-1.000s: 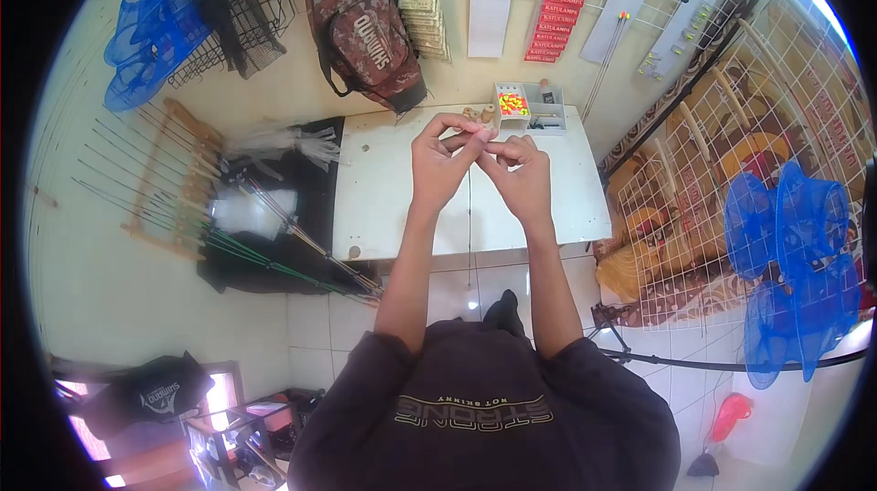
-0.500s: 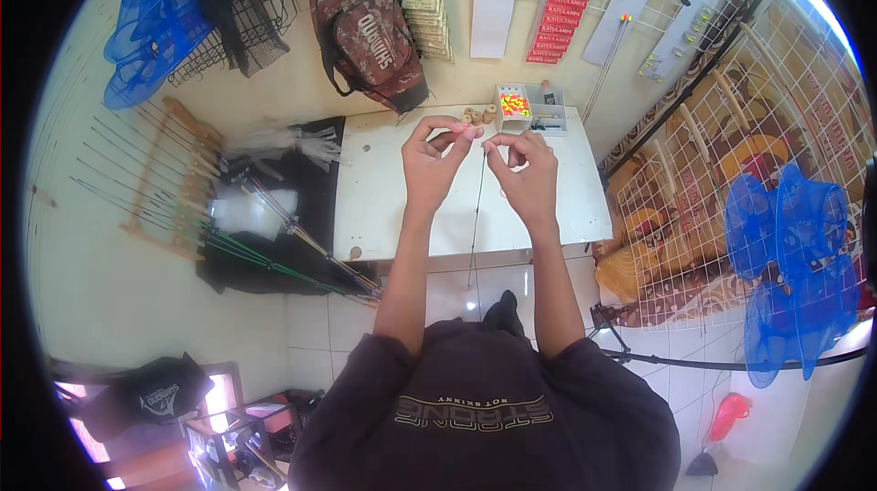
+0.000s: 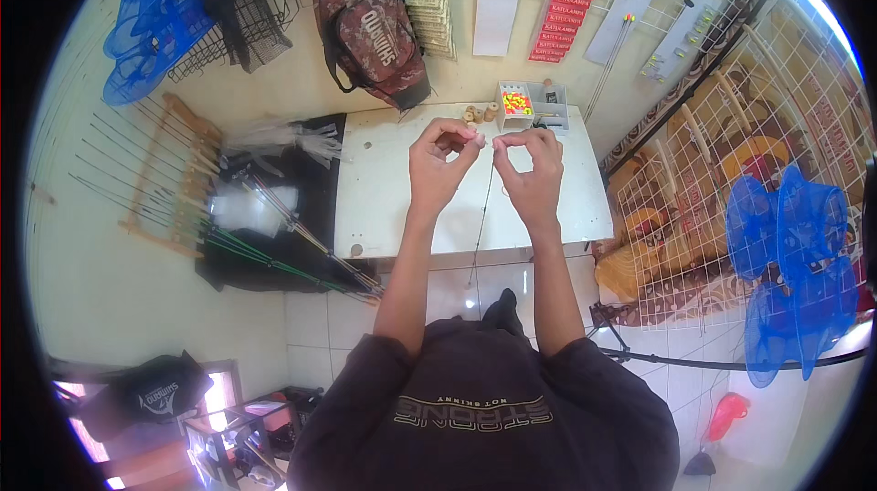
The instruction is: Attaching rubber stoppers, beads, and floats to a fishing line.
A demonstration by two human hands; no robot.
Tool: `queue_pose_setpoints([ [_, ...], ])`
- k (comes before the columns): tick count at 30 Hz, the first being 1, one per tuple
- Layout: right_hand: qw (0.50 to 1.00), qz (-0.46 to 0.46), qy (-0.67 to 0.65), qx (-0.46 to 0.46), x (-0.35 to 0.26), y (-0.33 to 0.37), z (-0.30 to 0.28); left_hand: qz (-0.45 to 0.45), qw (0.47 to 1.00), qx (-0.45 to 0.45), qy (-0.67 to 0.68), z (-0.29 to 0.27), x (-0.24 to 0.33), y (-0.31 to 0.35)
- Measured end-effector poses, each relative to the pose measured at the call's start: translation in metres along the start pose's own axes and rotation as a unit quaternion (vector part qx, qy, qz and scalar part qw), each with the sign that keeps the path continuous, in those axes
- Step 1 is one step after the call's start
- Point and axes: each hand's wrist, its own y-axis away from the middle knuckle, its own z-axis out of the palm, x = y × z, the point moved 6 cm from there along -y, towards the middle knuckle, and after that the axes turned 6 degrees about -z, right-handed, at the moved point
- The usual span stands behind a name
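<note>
Above the white table [image 3: 384,190], my left hand [image 3: 440,162] and my right hand [image 3: 532,167] are raised close together, fingertips a short gap apart. Thumb and forefinger of the left are pinched; whatever lies between them is too small to make out. My right hand pinches the upper end of a thin dark line [image 3: 483,212], which hangs down past the table's front edge with small dark specks along it. Behind the hands stand several small wooden spools [image 3: 480,114] and a pale divided box [image 3: 550,107] with bright yellow and red pieces [image 3: 517,104].
Fishing rods [image 3: 265,258] lean at the left beside a black-covered surface [image 3: 320,180]. A camouflage bag [image 3: 370,34] hangs on the back wall. White wire grids [image 3: 703,253] with blue nets [image 3: 790,226] stand at the right. A black rail [image 3: 731,362] crosses at the lower right.
My left hand has shifted slightly right, and my right hand's fingertips have turned a little. The hanging line's top has moved slightly right with them. Both pinches stay closed.
</note>
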Motion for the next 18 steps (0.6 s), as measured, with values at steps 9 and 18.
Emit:
queue_pose_setpoints([
  [9,0.999,-0.043,0.019,0.020,-0.004,0.000,-0.005,-0.022,0.996,-0.036,-0.074,0.006,-0.001,0.001],
  [18,0.992,-0.098,0.045,0.063,-0.007,0.003,-0.007,0.009,0.987,-0.033,-0.154,0.010,0.006,-0.001],
])
